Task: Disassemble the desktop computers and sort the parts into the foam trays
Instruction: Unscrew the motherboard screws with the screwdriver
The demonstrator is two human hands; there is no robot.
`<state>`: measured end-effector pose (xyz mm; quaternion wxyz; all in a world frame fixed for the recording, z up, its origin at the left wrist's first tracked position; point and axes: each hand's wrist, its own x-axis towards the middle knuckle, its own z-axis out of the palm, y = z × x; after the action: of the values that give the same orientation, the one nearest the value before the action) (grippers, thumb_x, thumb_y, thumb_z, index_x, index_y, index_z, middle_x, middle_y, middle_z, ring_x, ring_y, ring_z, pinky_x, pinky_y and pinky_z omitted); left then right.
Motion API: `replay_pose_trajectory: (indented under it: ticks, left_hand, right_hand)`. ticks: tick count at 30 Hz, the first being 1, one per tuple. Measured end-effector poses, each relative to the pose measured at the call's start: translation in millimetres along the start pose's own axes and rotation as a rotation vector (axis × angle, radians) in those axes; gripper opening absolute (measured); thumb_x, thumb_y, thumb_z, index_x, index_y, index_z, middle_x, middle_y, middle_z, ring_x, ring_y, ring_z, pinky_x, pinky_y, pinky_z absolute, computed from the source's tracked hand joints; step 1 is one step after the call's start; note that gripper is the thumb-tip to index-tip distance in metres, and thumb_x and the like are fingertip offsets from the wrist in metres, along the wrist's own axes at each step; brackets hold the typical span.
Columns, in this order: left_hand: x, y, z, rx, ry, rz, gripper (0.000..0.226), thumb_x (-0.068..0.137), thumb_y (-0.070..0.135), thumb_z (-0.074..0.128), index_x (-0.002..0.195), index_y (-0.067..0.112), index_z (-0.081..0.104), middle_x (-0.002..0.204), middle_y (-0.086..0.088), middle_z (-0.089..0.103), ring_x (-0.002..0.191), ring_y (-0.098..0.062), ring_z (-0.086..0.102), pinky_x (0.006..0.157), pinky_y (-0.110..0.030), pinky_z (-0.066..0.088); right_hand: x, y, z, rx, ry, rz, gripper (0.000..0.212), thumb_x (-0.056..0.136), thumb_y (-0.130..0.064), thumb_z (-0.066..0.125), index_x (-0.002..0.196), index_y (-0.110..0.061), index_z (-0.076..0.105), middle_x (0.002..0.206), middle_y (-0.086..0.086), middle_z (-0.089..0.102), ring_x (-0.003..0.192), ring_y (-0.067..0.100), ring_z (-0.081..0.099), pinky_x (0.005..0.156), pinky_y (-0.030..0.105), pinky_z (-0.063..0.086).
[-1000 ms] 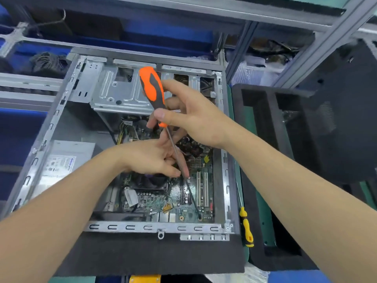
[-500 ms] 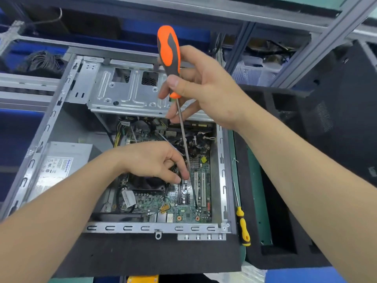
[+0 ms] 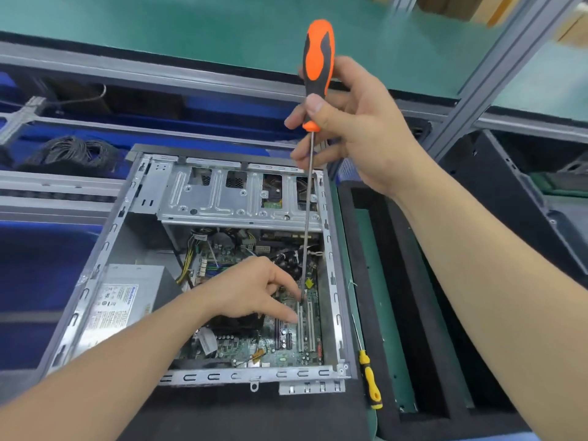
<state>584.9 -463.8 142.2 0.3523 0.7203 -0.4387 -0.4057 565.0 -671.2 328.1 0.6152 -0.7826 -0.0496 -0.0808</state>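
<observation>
An open desktop case [image 3: 331, 237] lies on its side with the green motherboard [image 3: 251, 346] exposed. My right hand [image 3: 356, 128] grips a long orange-and-black screwdriver [image 3: 316, 68] held nearly upright. Its thin shaft runs down into the case and the tip meets the board near a yellow sticker beside the white expansion slots [image 3: 306, 326]. My left hand [image 3: 254, 289] reaches inside the case, thumb and forefinger pinched at the screwdriver tip. Whether they hold a screw is hidden. A black foam tray [image 3: 410, 281] stands right of the case.
A grey power supply [image 3: 117, 303] sits at the case's left. The metal drive cage [image 3: 235, 198] spans the far end. A small yellow screwdriver [image 3: 369, 383] lies between case and tray. Coiled black cables [image 3: 70, 154] rest at far left. Aluminium frame posts [image 3: 496, 68] rise at right.
My right hand has lifted the orange screwdriver higher and more upright, its tip moving up the board from the near edge to the top of the slots. My left fingers followed it.
</observation>
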Motion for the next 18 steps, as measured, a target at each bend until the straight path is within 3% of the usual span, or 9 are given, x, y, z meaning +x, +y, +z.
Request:
replay_pose_trajectory:
  ticks: [6, 10, 11, 13, 15, 18]
  left_hand:
    - [2, 1, 4, 0.011, 0.048, 0.004, 0.019, 0.08, 0.063, 0.077, 0.082, 0.044, 0.074, 0.049, 0.008, 0.033, 0.047, -0.012, 0.029, 0.05, -0.02, 0.028]
    - [0, -1, -1, 0.265, 0.065, -0.036, 0.021, 0.097, 0.05, 0.064, 0.085, 0.033, 0.067, 0.053, 0.017, 0.051, 0.048, -0.003, 0.043, 0.051, -0.016, 0.034]
    - [-1, -3, -5, 0.237, 0.085, -0.066, 0.027, 0.101, 0.046, 0.057, 0.085, 0.026, 0.063, 0.056, 0.018, 0.053, 0.047, -0.003, 0.044, 0.05, -0.016, 0.033]
    - [-4, -6, -13, -0.165, 0.083, -0.187, 0.03, 0.106, 0.032, 0.045, 0.082, 0.014, 0.05, 0.059, 0.009, 0.048, 0.046, -0.009, 0.034, 0.047, -0.022, 0.027]
    - [-5, -5, -18, -0.646, 0.036, -0.287, 0.02, 0.102, 0.017, 0.042, 0.083, 0.011, 0.046, 0.066, 0.0, 0.044, 0.051, -0.015, 0.028, 0.047, -0.027, 0.022]
    - [-5, -4, -19, -0.876, 0.038, -0.31, 0.013, 0.094, 0.007, 0.042, 0.082, 0.009, 0.048, 0.07, -0.006, 0.046, 0.053, -0.016, 0.034, 0.047, -0.024, 0.032]
  right_hand:
    - [-2, -6, -1, 0.0, 0.051, -0.009, 0.036, 0.106, -0.013, 0.054, 0.14, -0.006, 0.043, 0.101, 0.017, 0.072, 0.074, 0.041, 0.071, 0.068, 0.05, 0.062]
    - [-5, -10, -6, -0.058, 0.095, -0.021, 0.037, 0.106, -0.015, 0.055, 0.14, -0.008, 0.043, 0.1, 0.014, 0.074, 0.073, 0.039, 0.073, 0.069, 0.049, 0.063]
    - [-7, -12, -7, -0.072, 0.107, -0.026, 0.037, 0.106, -0.016, 0.055, 0.139, -0.008, 0.042, 0.1, 0.015, 0.074, 0.073, 0.04, 0.073, 0.069, 0.051, 0.063]
    - [-14, -13, -8, -0.091, 0.121, -0.034, 0.036, 0.105, -0.015, 0.056, 0.137, -0.008, 0.042, 0.099, 0.015, 0.073, 0.075, 0.042, 0.072, 0.071, 0.055, 0.063]
    - [-23, -13, -6, -0.116, 0.13, -0.038, 0.035, 0.104, -0.014, 0.057, 0.134, -0.008, 0.041, 0.098, 0.016, 0.072, 0.075, 0.044, 0.072, 0.07, 0.057, 0.063]
    - [-37, -10, 3, -0.16, 0.159, -0.025, 0.038, 0.101, -0.011, 0.061, 0.132, -0.007, 0.039, 0.101, 0.025, 0.066, 0.076, 0.038, 0.073, 0.068, 0.054, 0.063]
